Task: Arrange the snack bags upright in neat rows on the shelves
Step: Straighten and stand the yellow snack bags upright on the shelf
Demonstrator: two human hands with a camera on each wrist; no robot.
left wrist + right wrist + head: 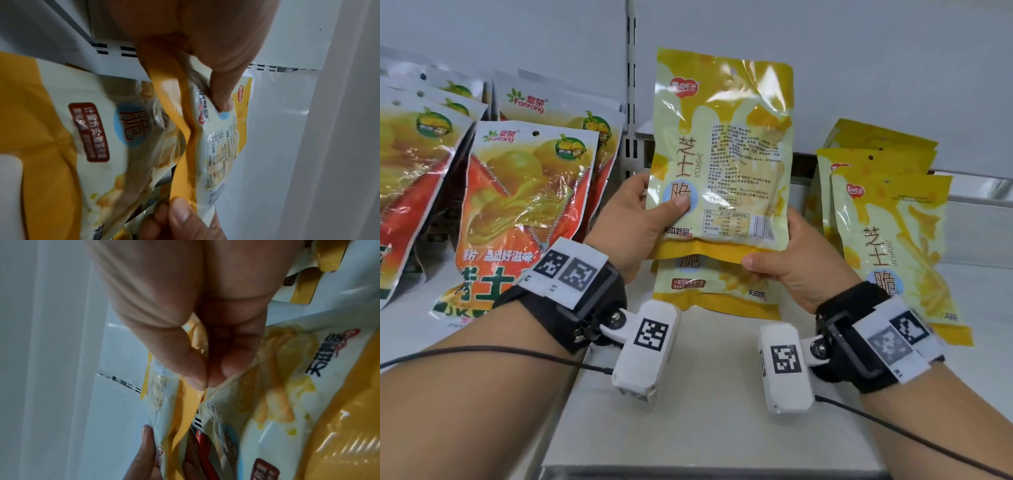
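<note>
Both hands hold one yellow cheese-snack bag [722, 150] upright above the shelf, its printed back facing me. My left hand [654, 209] grips its lower left edge, thumb across the back. My right hand [780, 257] pinches the lower right corner at the orange bottom seal. In the left wrist view my left thumb [222, 97] presses the held bag [222, 146]. In the right wrist view my right hand [197, 369] pinches the seal [189, 405]. A second yellow bag [719, 291] lies flat on the shelf below.
Several matching yellow bags [887, 233] stand leaning in a row at the right. Orange-red Fanrong bags [524, 205] lean in rows at the left. The white shelf board [705, 394] runs toward me, with a slotted upright [631, 85] behind.
</note>
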